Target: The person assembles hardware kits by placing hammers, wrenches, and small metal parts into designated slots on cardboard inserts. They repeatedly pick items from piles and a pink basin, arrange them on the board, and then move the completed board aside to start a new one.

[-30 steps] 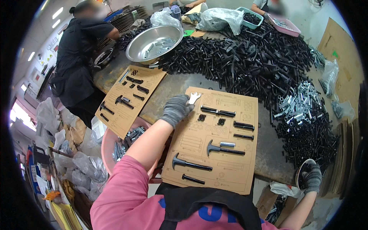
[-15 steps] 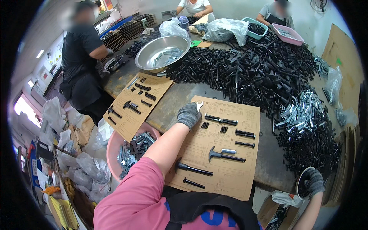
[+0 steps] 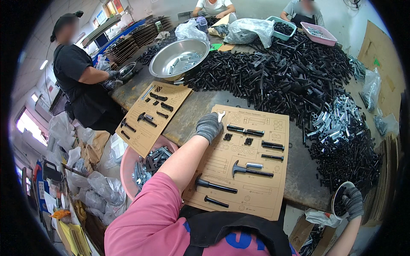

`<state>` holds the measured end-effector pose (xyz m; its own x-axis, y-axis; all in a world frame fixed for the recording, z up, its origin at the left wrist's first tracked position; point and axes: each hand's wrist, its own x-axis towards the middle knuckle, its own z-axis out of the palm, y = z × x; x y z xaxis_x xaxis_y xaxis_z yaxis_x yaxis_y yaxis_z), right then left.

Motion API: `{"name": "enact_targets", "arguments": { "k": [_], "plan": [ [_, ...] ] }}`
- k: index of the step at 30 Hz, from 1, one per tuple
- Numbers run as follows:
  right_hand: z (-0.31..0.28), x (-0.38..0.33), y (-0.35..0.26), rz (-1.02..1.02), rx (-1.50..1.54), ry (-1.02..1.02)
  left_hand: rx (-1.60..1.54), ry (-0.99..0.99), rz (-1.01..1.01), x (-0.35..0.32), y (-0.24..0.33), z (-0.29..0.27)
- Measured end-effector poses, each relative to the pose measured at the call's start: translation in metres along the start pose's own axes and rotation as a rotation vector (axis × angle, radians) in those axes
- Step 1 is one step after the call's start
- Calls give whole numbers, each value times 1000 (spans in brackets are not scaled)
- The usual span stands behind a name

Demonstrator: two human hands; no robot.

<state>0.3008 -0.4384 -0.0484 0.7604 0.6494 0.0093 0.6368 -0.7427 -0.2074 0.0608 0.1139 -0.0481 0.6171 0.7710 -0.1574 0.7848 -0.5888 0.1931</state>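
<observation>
Wrench (image 3: 221, 115) under outstretched left hand (image 3: 209, 126)

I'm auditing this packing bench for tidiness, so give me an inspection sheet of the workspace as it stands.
Surface: dark worn table, crowded.
Job's things: cardboard layout card bearing black bolts, a hammer-shaped part and a small silver wrench; second card to its left.
Clutter: big heap of black bolts, silver parts, steel bowl, plastic bags, pink tub of parts below the edge.
Grippers: left hand, grey glove, at the wrench on the card; right hand, gloved, gripping a small round container below the table edge.
Cables: nothing seen.
Surroundings: other workers around the table, stacked cardboard, bags on the floor.
</observation>
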Motion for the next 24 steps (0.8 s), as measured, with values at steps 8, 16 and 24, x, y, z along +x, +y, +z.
{"name": "enact_targets", "arguments": {
  "k": [8,16,24],
  "plan": [
    [-6,4,6,-38,43,46,-353,-64,4,26,-39,17],
    [-32,55,-135,-91,665,101,-962,36,153,-7,-20,14],
    [32,124,-345,-196,1172,-310,-1161,-177,524,-84,51,-5]
  ]
}}
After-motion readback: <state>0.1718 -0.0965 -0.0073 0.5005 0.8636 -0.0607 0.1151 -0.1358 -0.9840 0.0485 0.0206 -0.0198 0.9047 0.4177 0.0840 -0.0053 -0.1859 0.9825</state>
